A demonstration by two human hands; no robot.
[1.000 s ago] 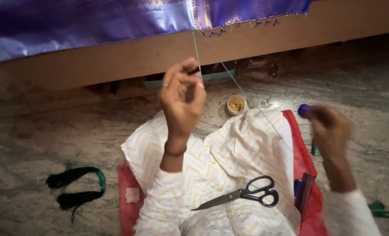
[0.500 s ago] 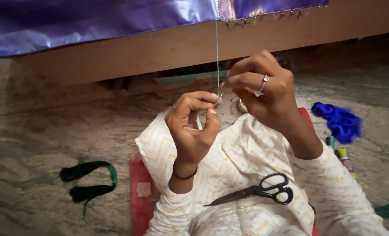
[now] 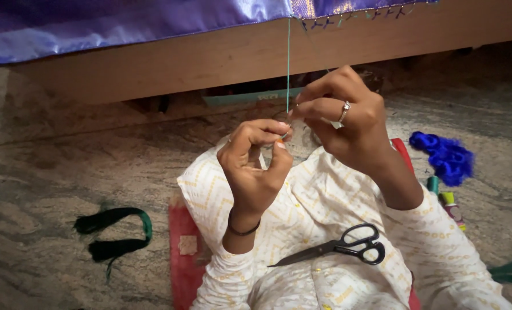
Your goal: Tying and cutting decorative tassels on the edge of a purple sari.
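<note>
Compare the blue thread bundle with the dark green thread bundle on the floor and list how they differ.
The blue thread bundle is bright blue and bunched in a fluffy heap; the dark green thread bundle is nearly black-green and laid out in a long curved loop. The blue one lies beyond the right hand, beside small spools; the green one lies alone, out past the left hand. Both rest loose on the stone floor, untouched.

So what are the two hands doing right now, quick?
Left hand: closed, fingertips pinching the green thread at its lower end.
Right hand: closed, fingers pinched on the same thread just above the left.
</note>
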